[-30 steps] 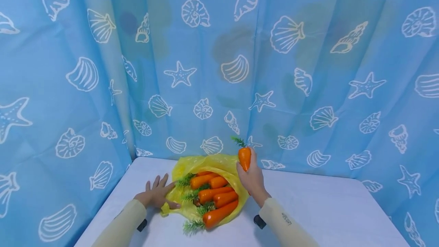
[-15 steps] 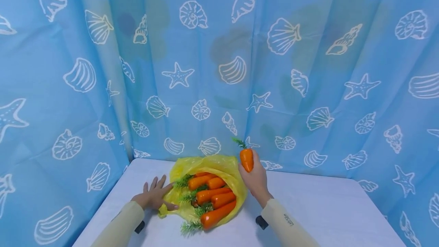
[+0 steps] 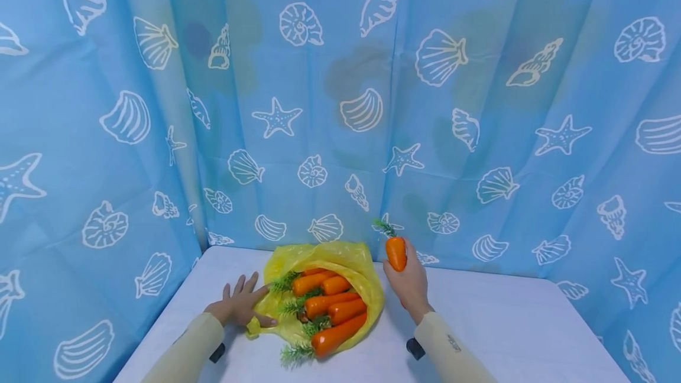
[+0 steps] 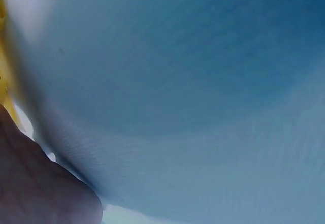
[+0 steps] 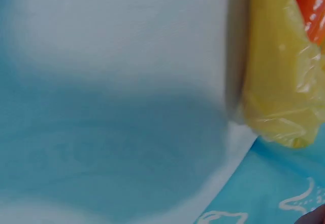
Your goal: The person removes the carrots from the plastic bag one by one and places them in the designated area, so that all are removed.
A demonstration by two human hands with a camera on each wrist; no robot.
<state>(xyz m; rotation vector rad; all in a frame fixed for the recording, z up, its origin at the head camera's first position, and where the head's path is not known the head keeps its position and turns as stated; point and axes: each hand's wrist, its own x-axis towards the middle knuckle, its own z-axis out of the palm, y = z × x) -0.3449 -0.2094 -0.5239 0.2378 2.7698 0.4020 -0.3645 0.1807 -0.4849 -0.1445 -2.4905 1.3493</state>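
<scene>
My right hand point(image 3: 408, 279) grips an orange carrot point(image 3: 396, 254) with its green leafy top pointing up, raised to the right of a yellow plastic bag point(image 3: 375, 288). The bag lies on its side, its mouth facing left and toward me. Several more carrots point(image 3: 340, 333) lie inside, their feathery green tops point(image 3: 298, 353) sticking out at the opening. My left hand point(image 3: 242, 303) rests with spread fingers at the left edge of the bag, its thumb on the plastic. In the right wrist view the bag point(image 5: 277, 71) stands at the right, while only a sliver of the hand shows.
A white table point(image 3: 495, 324) carries the bag and stretches away to the right. Behind and to the left hangs a blue curtain point(image 3: 330, 75) printed with white shells and starfish, close to the table's back edge. Dark wrist cameras point(image 3: 415, 349) sit under both forearms.
My right hand has moved rightward with the carrot, away from the bag, and slightly lower. The left hand and the bag have stayed in place.
</scene>
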